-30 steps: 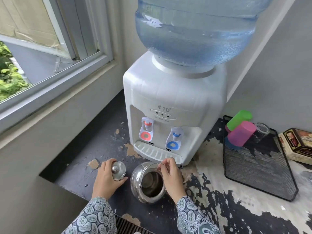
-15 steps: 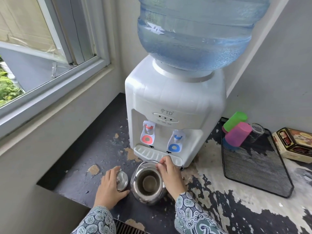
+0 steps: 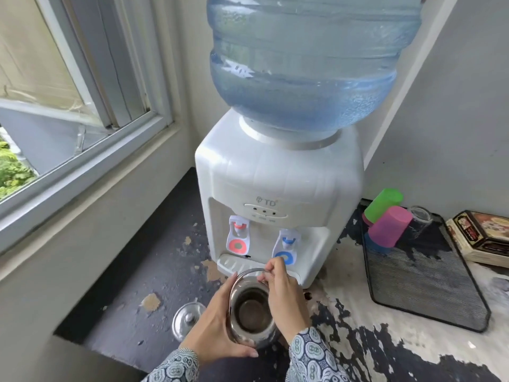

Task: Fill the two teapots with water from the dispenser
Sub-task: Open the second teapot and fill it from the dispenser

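Observation:
A steel teapot [image 3: 252,312], lid off and mouth open, is held just in front of the white water dispenser [image 3: 278,194]. My left hand [image 3: 217,326] wraps round its left side and bottom. My right hand [image 3: 283,293] pinches the wire handle at the pot's right rim. The pot's steel lid [image 3: 187,318] lies on the counter to the left. The dispenser has a red tap [image 3: 238,235] and a blue tap [image 3: 286,244] above a drip tray [image 3: 234,264]. A big blue water bottle [image 3: 311,62] sits on top. Only one teapot is in view.
A black mesh tray [image 3: 429,296] at the right holds upturned green and pink plastic cups [image 3: 388,221] and a glass [image 3: 420,219]. A printed box [image 3: 484,238] lies at the far right. A window [image 3: 63,106] and wall bound the left. The counter paint is peeling.
My left hand has let go of the lid, which now lies on the counter, and has taken hold of the teapot's side. The pot has risen toward the drip tray.

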